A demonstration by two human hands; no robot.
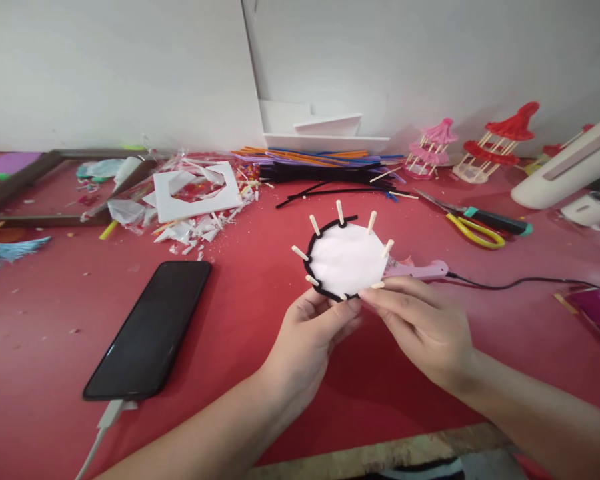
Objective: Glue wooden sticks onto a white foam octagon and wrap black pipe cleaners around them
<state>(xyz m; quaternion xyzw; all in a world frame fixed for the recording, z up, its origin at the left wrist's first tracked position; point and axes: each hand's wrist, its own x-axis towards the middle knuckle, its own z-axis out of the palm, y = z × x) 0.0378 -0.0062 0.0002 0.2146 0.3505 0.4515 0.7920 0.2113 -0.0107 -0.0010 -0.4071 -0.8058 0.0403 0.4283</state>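
A white foam polygon (347, 260) with several short wooden sticks (340, 212) standing round its rim is held above the table. Along its left and lower edge runs a black pipe cleaner (308, 248), bent around the sticks; its free end shows at the top. My left hand (315, 327) is closed on the lower left edge of the foam, thumb on top and fingers beneath. At the lower right edge, my right hand (425, 327) pinches the black pipe cleaner beside a stick. A pink glue gun (420, 269) lies behind the right hand, its front part hidden.
A black phone (147, 330) on a cable lies left. Foam scraps (200, 190), pipe cleaners (320, 172), scissors (475, 230) and a dark-handled tool (500, 220) lie farther back. Pink (430, 150) and red (497, 143) small pavilion models stand back right, near a white cylinder (565, 163).
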